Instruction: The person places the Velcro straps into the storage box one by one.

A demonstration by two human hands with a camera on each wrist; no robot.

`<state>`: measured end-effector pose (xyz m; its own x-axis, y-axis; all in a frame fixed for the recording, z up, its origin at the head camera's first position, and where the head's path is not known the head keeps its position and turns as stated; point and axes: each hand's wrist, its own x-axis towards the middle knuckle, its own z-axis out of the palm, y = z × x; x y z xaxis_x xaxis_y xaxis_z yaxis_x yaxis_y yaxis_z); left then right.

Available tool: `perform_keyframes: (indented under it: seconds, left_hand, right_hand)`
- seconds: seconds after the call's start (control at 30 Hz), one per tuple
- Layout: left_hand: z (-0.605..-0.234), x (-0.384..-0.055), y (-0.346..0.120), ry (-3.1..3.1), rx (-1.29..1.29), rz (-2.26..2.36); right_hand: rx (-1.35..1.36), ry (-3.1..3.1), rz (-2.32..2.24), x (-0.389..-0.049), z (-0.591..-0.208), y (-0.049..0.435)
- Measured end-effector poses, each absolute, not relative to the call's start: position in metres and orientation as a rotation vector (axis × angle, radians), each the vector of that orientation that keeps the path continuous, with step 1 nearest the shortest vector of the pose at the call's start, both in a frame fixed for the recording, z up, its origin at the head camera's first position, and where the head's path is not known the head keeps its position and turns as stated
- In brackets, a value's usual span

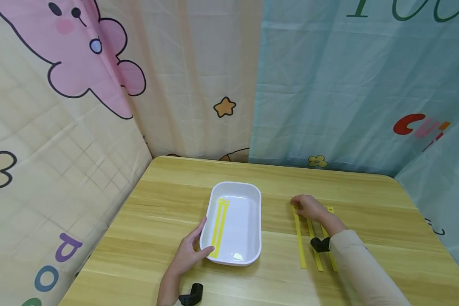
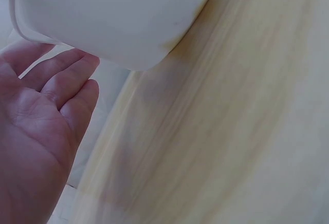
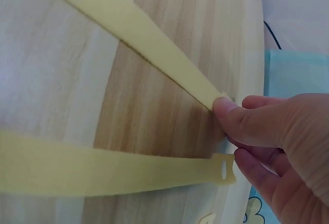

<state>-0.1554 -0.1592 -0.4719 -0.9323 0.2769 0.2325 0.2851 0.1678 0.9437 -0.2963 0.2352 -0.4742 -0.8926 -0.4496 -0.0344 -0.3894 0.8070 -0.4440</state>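
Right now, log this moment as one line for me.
left hand: touching white tray; right hand: pinching leftmost yellow strip on table; in tray: two yellow strips; also on table: two more yellow strips

Glossy plastic-looking tray (image 1: 245, 225), matt strips (image 3: 118, 172), wood-grain table (image 1: 168, 191)

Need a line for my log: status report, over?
Right hand pinching yellow strip at end. Left hand on white tray, two strips inside. Two more strips lie on table. No obstruction seen.
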Motion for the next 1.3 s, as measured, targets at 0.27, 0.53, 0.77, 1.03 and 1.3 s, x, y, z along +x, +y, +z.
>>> perform_keyframes:
  seconds: [0.27, 0.53, 0.77, 1.03, 1.3]
  left_hand:
    - [-0.469, -0.154, -0.16, -2.416, -0.566, -1.928]
    - [-0.469, -0.154, -0.16, -2.403, -0.561, -1.947]
    - [-0.468, -0.153, -0.159, -2.409, -0.544, -1.945]
    - [-0.47, -0.154, -0.159, -2.408, -0.532, -1.961]
    - [-0.47, -0.154, -0.159, -2.42, -0.528, -1.952]
  right_hand:
    - [-0.654, 2.804, -0.684, -0.3, -0.472, 0.236]
    - [-0.648, 2.797, -0.689, -0.301, -0.471, 0.235]
    - [-0.608, 2.793, -0.748, -0.298, -0.472, 0.237]
    - [-0.68, 2.803, -0.774, -0.299, -0.472, 0.238]
    - [-0.85, 2.802, -0.721, -0.303, -0.456, 0.243]
